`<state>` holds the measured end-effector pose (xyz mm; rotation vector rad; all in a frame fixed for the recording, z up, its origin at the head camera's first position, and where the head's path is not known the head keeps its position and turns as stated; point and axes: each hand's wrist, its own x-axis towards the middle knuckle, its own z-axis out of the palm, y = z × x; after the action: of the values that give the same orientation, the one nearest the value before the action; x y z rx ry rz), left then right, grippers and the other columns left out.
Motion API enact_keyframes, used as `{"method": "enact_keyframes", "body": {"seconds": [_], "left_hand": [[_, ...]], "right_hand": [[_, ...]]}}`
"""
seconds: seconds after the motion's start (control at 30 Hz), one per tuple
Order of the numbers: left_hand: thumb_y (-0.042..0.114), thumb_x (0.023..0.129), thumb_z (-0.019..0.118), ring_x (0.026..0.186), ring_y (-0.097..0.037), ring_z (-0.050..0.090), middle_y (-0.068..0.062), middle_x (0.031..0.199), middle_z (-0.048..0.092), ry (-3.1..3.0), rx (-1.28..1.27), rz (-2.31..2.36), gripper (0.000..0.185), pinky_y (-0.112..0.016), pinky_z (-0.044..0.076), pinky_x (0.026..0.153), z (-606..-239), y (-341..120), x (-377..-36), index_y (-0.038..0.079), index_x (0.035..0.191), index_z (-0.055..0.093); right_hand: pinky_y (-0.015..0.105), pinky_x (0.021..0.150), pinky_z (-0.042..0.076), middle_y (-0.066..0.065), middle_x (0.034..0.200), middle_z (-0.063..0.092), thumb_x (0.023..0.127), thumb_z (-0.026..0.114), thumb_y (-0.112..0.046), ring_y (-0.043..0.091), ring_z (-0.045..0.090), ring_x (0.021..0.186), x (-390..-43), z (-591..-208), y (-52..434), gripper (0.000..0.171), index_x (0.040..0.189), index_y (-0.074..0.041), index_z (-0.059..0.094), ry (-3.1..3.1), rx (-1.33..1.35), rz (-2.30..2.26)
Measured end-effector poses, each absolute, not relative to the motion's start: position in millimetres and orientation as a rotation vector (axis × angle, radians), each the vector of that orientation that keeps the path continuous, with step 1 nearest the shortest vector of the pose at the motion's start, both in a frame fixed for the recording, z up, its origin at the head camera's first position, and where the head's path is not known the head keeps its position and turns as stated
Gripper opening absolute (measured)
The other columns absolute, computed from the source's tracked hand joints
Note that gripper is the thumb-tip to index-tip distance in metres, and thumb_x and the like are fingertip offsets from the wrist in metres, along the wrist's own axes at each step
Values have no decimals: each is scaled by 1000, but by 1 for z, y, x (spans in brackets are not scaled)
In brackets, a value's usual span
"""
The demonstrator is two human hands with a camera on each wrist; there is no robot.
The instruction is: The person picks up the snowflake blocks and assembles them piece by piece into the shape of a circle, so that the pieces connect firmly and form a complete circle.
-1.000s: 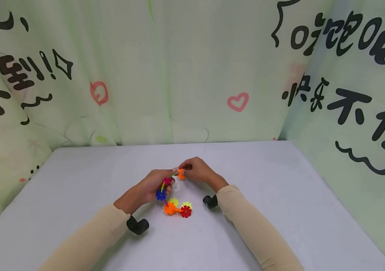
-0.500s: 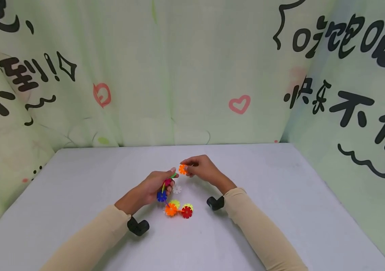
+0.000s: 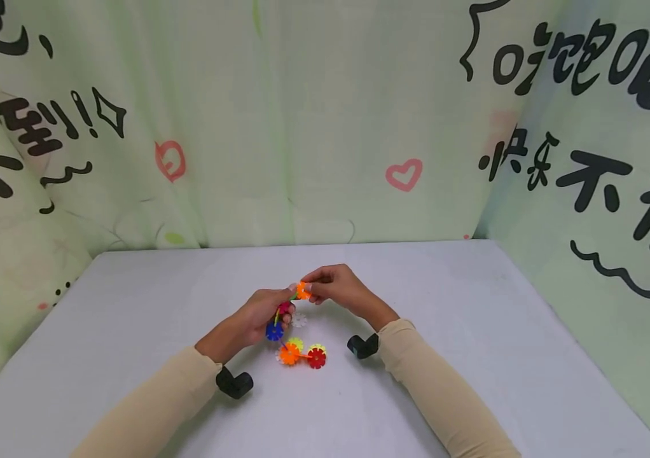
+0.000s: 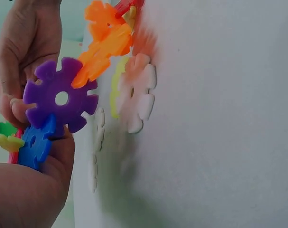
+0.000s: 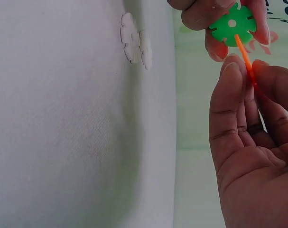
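My left hand [image 3: 259,312] grips a chain of slotted plastic snowflake discs, its fingers around the green disc [image 5: 223,31] end. A pink-red disc [image 3: 284,308], a blue disc [image 4: 33,154] and a purple disc [image 4: 41,97] follow down the chain. At the lower end, a second orange disc [image 3: 289,354] and a red disc [image 3: 317,359] hang low by the table. Between thumb and fingers my right hand [image 3: 339,289] pinches an orange disc [image 3: 303,291]. In the right wrist view, that disc appears edge-on, its tip at the green disc's middle.
White discs [image 4: 144,102] lie on the white-covered table [image 3: 445,356] below the hands, with yellow discs [image 3: 318,348] close to the chain's lower end. Black wrist cameras [image 3: 235,383] jut from both sleeves. A printed curtain [image 3: 331,127] stands behind the table.
My right hand first drew the orange disc away to the right of the green one, then brought it back left against it. The left hand has stayed nearly still.
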<state>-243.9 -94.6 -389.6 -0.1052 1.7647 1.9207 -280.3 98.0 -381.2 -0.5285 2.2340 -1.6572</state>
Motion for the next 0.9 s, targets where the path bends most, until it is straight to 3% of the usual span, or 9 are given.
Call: {"method": "enact_keyframes", "body": {"seconds": [0.2, 0.4, 0.63, 0.9], "left_hand": [[47, 80, 54, 56, -12, 44, -2, 71, 48, 1781, -150, 1954, 62, -20, 42, 54, -388, -95, -244, -4, 116, 47], [50, 77, 54, 56, -12, 43, -2, 71, 48, 1792, -104, 1921, 65, -21, 41, 54, -389, -95, -242, -5, 112, 48], [47, 80, 52, 59, -13, 43, -3, 73, 47, 1787, -85, 1922, 62, -21, 41, 55, -391, -91, -241, -6, 112, 49], [44, 81, 54, 61, -14, 46, -6, 77, 49, 1806, -141, 1910, 57, -22, 44, 58, -388, -92, -238, -3, 113, 51]], "right_hand": [[39, 73, 47, 19, 93, 61, 84, 59, -13, 35, 58, 80, -276, -377, 99, 22, 105, -7, 62, 2212, -560, -1637], [39, 74, 47, 16, 90, 62, 85, 56, -4, 39, 56, 81, -268, -362, 99, 21, 105, 1, 60, 2195, -614, -1612], [37, 72, 48, 10, 88, 63, 84, 56, -5, 24, 60, 72, -280, -380, 98, 18, 102, -2, 62, 2217, -598, -1603], [40, 73, 47, 13, 87, 62, 84, 59, -11, 31, 59, 76, -278, -384, 99, 18, 101, -6, 63, 2175, -590, -1646]]}}
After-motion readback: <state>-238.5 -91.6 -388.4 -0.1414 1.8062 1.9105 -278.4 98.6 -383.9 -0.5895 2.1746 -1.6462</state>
